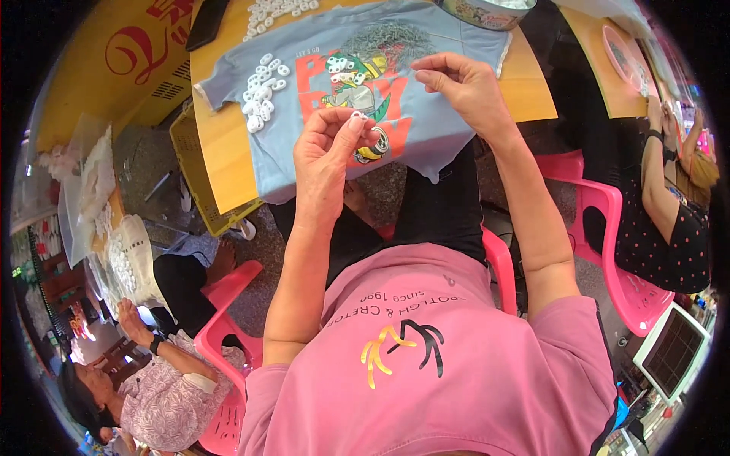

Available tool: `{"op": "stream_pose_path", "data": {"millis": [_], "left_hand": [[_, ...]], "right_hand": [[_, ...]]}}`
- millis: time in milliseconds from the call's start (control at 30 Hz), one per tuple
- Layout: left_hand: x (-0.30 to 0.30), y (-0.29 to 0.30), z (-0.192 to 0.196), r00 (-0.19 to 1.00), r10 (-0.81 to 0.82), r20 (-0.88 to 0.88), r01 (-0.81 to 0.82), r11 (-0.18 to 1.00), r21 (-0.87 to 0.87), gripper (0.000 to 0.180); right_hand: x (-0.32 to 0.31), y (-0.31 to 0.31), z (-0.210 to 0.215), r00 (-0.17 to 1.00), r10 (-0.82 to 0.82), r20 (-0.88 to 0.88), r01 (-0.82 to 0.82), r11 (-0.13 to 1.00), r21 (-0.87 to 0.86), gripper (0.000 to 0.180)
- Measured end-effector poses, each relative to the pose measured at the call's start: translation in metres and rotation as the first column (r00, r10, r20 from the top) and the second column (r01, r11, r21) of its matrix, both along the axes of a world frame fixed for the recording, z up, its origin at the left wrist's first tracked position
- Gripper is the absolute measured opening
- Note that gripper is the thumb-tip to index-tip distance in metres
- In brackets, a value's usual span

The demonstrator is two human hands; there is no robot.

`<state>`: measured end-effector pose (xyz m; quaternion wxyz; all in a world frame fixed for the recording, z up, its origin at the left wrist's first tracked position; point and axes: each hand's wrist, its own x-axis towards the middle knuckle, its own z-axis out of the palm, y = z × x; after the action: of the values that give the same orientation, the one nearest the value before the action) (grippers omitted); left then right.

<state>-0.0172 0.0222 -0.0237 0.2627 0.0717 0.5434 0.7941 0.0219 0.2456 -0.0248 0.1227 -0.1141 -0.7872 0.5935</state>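
Raised over a light blue printed T-shirt (274, 163) spread on the table, my left hand (323, 148) is closed, with a small white plastic piece (359, 116) pinched between thumb and fingers. My right hand (468, 91) hovers to the right, thumb and forefinger pressed together; whatever is between them is too small to make out. Just beyond it lies a heap of tiny grey-green pieces (388, 42). A few white pieces (346, 72) rest on the shirt's print between the hands. Farther left sits a pile of white oval pieces with dark holes (262, 95).
More white pieces (277, 9) and a dark flat object (207, 23) lie at the table's far left. A round tin (490, 14) stands far right. Pink chairs (601, 220) flank me. Co-workers sit on both sides, one beside a yellow crate (201, 182).
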Motion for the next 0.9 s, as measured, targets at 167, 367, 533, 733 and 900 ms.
{"op": "stream_pose_path", "data": {"millis": [167, 367, 533, 733, 900], "left_hand": [[-0.0019, -0.0009, -0.0058, 1.0, 0.001, -0.007, -0.002, 1.0, -0.018, 0.015], [-0.003, -0.0007, -0.0065, 1.0, 0.0, -0.007, 0.0, 1.0, -0.023, 0.015], [-0.0034, -0.0009, -0.0073, 1.0, 0.001, -0.003, -0.001, 1.0, -0.025, 0.014], [-0.0035, -0.0023, -0.0096, 1.0, -0.002, -0.008, 0.002, 1.0, -0.023, 0.013], [-0.0035, -0.0034, -0.0113, 1.0, 0.0, 0.008, 0.001, 0.999, -0.045, 0.014]], "right_hand": [[-0.0002, 0.0051, 0.0004, 0.998, -0.015, 0.065, 0.014, 1.0, 0.017, 0.018], [0.0001, 0.0105, -0.0014, 0.996, -0.006, 0.088, 0.008, 1.0, -0.028, 0.022], [-0.0012, 0.0098, -0.0037, 0.997, 0.011, 0.078, -0.01, 1.0, -0.018, 0.022], [-0.0009, 0.0065, -0.0007, 0.993, -0.051, 0.104, 0.031, 0.982, 0.188, 0.018], [-0.0011, 0.0065, 0.0023, 0.99, -0.068, 0.126, 0.028, 0.955, 0.296, 0.017]]}}
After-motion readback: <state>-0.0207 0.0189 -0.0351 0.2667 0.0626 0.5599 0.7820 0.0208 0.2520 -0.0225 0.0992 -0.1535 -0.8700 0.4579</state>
